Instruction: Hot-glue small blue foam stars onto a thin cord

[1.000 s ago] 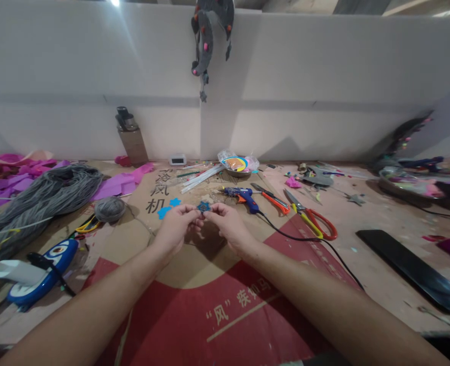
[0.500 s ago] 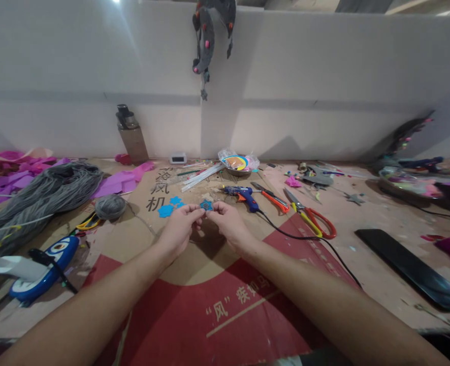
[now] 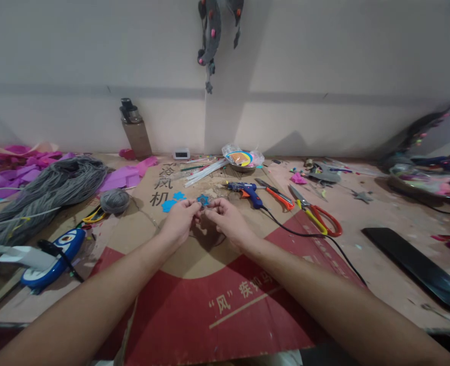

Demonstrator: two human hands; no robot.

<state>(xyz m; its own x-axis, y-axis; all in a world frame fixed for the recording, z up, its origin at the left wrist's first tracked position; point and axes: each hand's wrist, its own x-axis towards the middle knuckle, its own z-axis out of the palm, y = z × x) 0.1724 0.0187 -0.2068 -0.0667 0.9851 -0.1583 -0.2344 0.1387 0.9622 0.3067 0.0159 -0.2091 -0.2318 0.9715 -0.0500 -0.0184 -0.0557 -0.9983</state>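
A small blue flower-shaped piece (image 3: 203,200) with a dark grey middle is held between my hands, above the cardboard sheet (image 3: 187,254). My left hand (image 3: 180,221) pinches it from the left, fingers closed. On the other side my right hand (image 3: 228,221) has its fingers curled close under the piece's right edge; the fingertips of both hands nearly meet. More blue cut-out shapes (image 3: 169,205) lie on the cardboard just left of my left hand. Beyond my right hand rests a blue glue gun (image 3: 252,194) with a black cable.
Right of the glue gun lie a red cutter (image 3: 280,197), scissors (image 3: 320,218) and a black phone (image 3: 415,264). Grey yarn (image 3: 57,193), a yarn ball (image 3: 114,201) and a blue power strip (image 3: 53,264) are at left. A bottle (image 3: 135,132) stands by the wall.
The camera view has shifted slightly, so the tabletop things appear further right and higher. The blue piece has turned up a little between my fingertips; my right fingers have moved lower on it.
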